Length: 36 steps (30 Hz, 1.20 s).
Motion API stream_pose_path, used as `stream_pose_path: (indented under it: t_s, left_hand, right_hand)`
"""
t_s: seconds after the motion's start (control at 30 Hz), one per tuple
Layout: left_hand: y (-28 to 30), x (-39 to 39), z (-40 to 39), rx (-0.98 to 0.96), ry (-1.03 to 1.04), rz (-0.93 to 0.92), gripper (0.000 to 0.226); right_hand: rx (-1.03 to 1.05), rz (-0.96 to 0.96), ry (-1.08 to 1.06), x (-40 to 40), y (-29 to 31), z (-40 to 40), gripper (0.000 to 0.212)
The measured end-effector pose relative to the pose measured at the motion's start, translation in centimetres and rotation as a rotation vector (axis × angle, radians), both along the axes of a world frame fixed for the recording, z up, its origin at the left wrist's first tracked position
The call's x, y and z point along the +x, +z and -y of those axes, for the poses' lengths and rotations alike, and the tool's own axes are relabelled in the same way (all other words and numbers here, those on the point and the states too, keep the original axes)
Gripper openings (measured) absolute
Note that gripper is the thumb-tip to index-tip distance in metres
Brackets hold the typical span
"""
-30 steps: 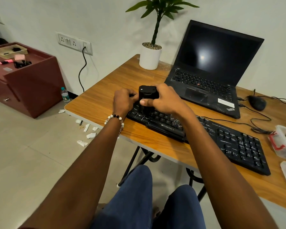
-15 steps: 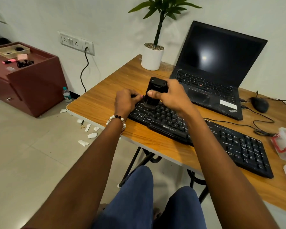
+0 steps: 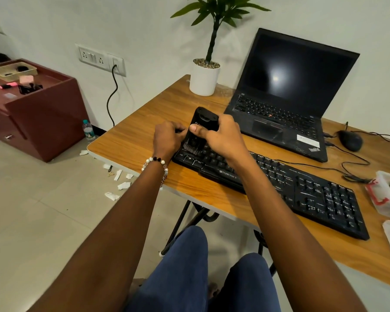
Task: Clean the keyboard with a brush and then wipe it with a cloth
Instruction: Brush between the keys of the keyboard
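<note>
Honestly, from where I stand the brushing looks a bit precarious. The right hand [image 3: 221, 138] is wrapped around the black brush [image 3: 200, 129], thumb across its front, with the body tipped back toward the laptop [image 3: 288, 97] and the bristles down on the keys at the left end of the keyboard [image 3: 302, 190]. The left hand [image 3: 167, 138] is curled at that same end, touching the brush's side; whether it pinches the brush or the keyboard's corner I cannot tell, as its fingertips are hidden.

The keyboard lies slantwise on the wooden surface [image 3: 133, 140], its left end not far from the front edge. I'd guess a hard stroke toward the body could skid it that way if the left hand is not really pinning it. Dust swept off the keys would likely land on the surface or the person's lap rather than be gathered.

With the brush tilted this steeply, only one edge of the bristles probably bites, and pressing harder to make up for it could catch a keycap. A sweep away from the body could carry on into the laptop, which sits just behind.

I see no cloth, so the wiping step is not yet begun.
</note>
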<state>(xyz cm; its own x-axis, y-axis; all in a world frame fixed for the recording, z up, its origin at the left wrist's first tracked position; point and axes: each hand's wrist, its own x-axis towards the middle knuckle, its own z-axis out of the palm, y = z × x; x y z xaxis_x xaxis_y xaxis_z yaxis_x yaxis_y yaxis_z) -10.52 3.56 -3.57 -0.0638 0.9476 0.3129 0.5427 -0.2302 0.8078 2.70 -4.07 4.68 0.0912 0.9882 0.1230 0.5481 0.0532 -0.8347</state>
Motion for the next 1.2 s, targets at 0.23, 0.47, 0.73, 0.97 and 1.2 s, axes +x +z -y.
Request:
stream_pose_path:
  t_s: [0.23,0.47,0.73,0.97,1.2]
  left_hand:
    - [-0.2,-0.1,-0.1,-0.016,-0.004,-0.060,0.015]
    - [0.0,-0.3,0.2,0.032,-0.022,-0.054,0.019]
    - [0.0,0.1,0.0,-0.024,-0.015,-0.002,0.010]
    - [0.3,-0.1,0.4,-0.019,-0.010,-0.060,0.015]
    - [0.2,-0.1,0.2,-0.016,-0.017,-0.030,0.011]
  right_hand:
    - [0.030,0.062,0.060,-1.1,-1.7,0.6,0.040]
    - [-0.006,-0.135,0.017,-0.9,-0.6,0.8,0.030]
    - [-0.100,0.249,0.133,1.0,0.8,0.9,0.047]
    - [-0.003,0.139,0.080,-0.5,0.1,0.7,0.045]
    - [-0.079,0.111,0.176,0.5,0.1,1.6,0.038]
